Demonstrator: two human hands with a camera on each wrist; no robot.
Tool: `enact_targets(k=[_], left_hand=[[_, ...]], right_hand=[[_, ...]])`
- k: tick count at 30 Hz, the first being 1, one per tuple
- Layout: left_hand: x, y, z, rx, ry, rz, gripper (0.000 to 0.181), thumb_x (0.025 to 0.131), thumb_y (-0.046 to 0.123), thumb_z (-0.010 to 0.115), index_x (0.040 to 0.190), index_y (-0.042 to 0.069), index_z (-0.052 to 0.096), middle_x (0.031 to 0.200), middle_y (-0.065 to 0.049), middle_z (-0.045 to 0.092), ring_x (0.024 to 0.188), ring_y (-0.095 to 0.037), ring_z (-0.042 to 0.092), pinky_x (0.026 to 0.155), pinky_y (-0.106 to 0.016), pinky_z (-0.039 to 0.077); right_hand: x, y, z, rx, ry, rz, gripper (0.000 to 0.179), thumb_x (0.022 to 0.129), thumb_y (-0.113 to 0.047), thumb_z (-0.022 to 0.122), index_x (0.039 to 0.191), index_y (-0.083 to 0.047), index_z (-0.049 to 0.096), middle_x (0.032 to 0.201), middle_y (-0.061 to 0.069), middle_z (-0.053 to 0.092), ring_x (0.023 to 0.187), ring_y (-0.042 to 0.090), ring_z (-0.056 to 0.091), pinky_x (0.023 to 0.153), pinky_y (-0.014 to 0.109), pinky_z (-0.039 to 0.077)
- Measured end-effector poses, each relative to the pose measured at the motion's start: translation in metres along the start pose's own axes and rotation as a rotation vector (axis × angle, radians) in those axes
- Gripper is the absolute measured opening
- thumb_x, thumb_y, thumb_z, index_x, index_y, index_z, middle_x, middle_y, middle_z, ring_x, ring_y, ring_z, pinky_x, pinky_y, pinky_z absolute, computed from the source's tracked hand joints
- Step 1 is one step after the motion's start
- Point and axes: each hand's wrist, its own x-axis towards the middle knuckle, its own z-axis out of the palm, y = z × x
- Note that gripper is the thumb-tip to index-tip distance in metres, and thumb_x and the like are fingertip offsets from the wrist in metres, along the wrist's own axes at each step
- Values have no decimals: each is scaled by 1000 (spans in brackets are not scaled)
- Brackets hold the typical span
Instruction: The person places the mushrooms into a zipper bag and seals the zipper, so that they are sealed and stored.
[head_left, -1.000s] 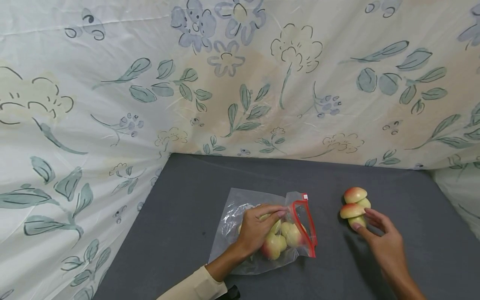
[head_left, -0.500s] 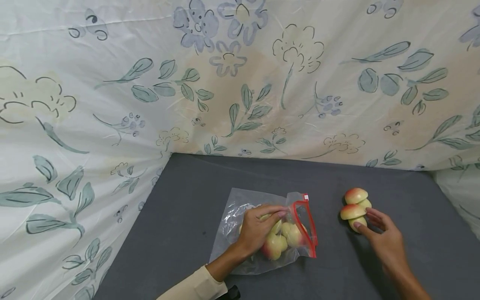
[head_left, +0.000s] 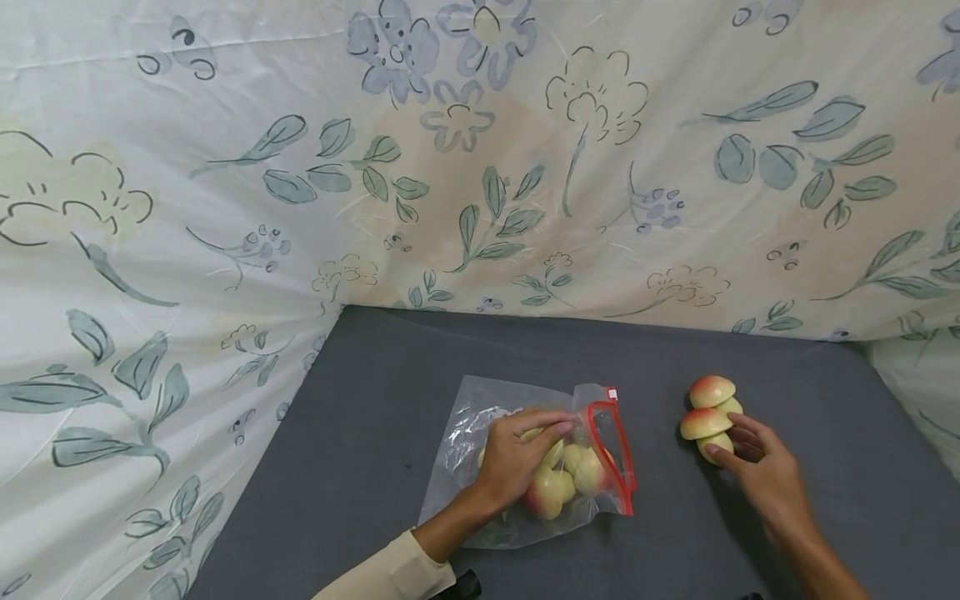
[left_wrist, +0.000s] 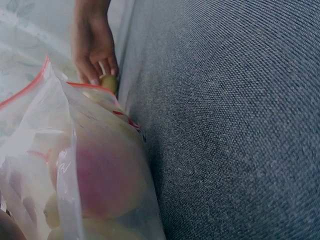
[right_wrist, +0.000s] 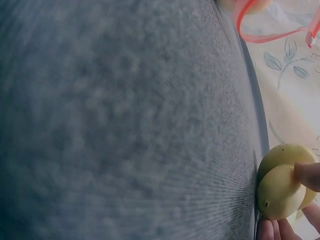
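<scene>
A clear zip bag [head_left: 468,417] with a red seal lies on the dark cloth, holding several yellow-and-red mushroom-shaped pieces [head_left: 546,493]. My left hand [head_left: 513,462] reaches over the bag and pinches its plastic near the red-edged mouth, which stands parted. To the right, two more such pieces sit close together, with domed red-yellow caps and pale stems. My right hand [head_left: 765,467] holds the nearer mushroom-shaped piece [head_left: 705,423] by its stem, between thumb and fingers; the farther mushroom-shaped piece [head_left: 711,390] lies just behind it. In the right wrist view, the thumb presses on the pale yellow piece [right_wrist: 280,192].
The dark grey cloth-covered surface [head_left: 360,433] extends around the bag and between both hands. A white floral curtain [head_left: 480,208] hangs along its back and left side. A small black object [head_left: 461,586] shows beside the left sleeve.
My right wrist and forearm have shifted slightly to the right, the fingers still at the stem. The left hand and the bag stay as they were.
</scene>
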Motion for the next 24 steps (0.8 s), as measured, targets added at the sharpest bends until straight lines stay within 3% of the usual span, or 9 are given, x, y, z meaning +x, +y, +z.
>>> enact_targets(k=[3, 11, 17, 24], left_hand=[[0, 1, 0, -3, 1, -4, 15, 99, 13, 76, 109, 4, 83, 106, -7, 82, 102, -12, 75, 89, -32, 62], [0, -1, 0, 23, 9, 58, 15, 99, 9, 75, 109, 1, 82, 104, -8, 82, 99, -15, 76, 88, -32, 62], [0, 0, 0, -5, -2, 17, 15, 99, 11, 75, 110, 2, 82, 106, -8, 82, 102, -13, 76, 91, -33, 62], [0, 1, 1, -10, -2, -11, 15, 98, 12, 76, 109, 3, 82, 106, -8, 82, 103, -12, 76, 92, -34, 62]], right_hand=[[2, 0, -1, -5, -22, 2, 83, 100, -39, 77, 164, -5, 35, 152, 28, 50, 103, -10, 42, 70, 8, 45], [3, 1, -4, -29, -69, -1, 89, 99, -45, 76, 166, -6, 31, 151, 32, 49, 99, -11, 43, 69, 13, 47], [1, 4, -4, -16, -58, -51, 84, 98, -39, 78, 163, -4, 36, 144, 34, 55, 88, -23, 46, 68, 16, 49], [1, 6, -5, -29, -55, -80, 81, 98, -37, 79, 161, -4, 39, 135, 30, 63, 86, -21, 51, 68, 19, 51]])
